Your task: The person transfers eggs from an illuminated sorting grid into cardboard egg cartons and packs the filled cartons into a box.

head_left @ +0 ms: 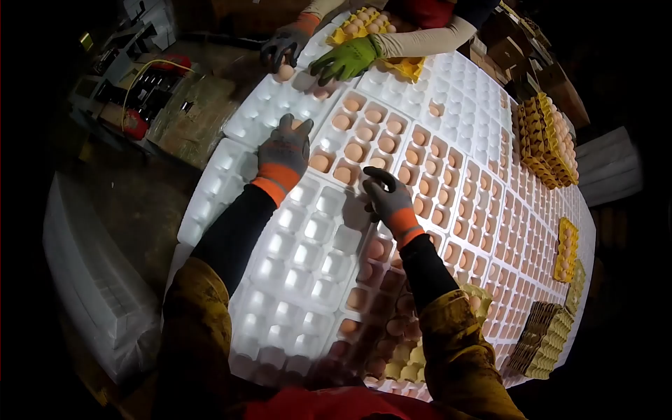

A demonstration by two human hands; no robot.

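Note:
My left hand (283, 152), in a grey glove with an orange cuff, reaches over the white foam trays at the upper left. Its fingers close around an egg (297, 124), partly hidden by them. My right hand (390, 199), gloved alike, hovers over the middle trays with fingers curved and a gap between thumb and forefinger. No egg shows in it; a pale egg (378, 162) sits in a tray cell just beyond its fingertips. A foam tray filled with brown eggs (353, 151) lies between my hands. Below my left hand are foam trays with bare cells (301, 252).
Across the table, another person's grey-gloved hand (285, 45) is by an egg, beside their green-gloved hand (346, 59). Yellow egg flats (542, 140) stand stacked at right, with pulp flats (539, 343) nearer. Another pulp flat (406, 364) with eggs lies beneath my right arm. Wrapped foam (98, 280) stands left.

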